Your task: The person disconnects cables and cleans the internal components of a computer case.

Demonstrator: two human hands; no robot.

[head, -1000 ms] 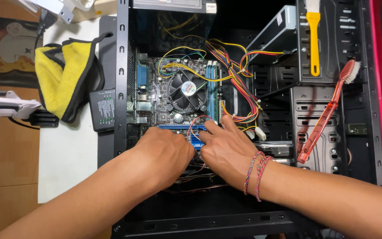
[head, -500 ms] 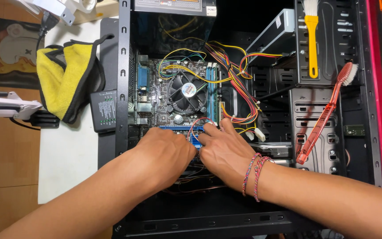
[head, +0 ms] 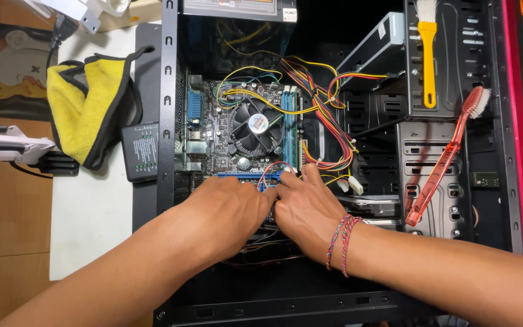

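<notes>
Lower centre of the frame: left hand [head: 225,209] and right hand [head: 307,209] lie side by side, palms down, thumbs nearly touching, inside the open black metal computer case [head: 167,121]. Fingertips of both press onto the thin red and blue wires [head: 269,172] at the edge of the long blue expansion slot [head: 246,176] on the motherboard [head: 210,130]. Fingers bent, close together; whether they pinch a wire I cannot tell. Braided pink-and-blue thread bracelets [head: 341,239] sit on the right wrist.

Middle of the case: round black cooler fan [head: 255,126] with a silver hub sits on the board, just above the hands. Bundle of yellow, red and black power cables [head: 322,109] loops from the upper centre down to the right of the fan.

Right side of the case: translucent red long-handled brush [head: 446,160] lies slanted across the drive bay panel. Above it, a yellow-handled paint brush [head: 427,54], bristles pointing to the top.

Left, outside the case on the white bench [head: 89,212]: small black rectangular device [head: 141,151] against the case wall; beyond it a yellow cloth with black edging [head: 89,109], crumpled.
</notes>
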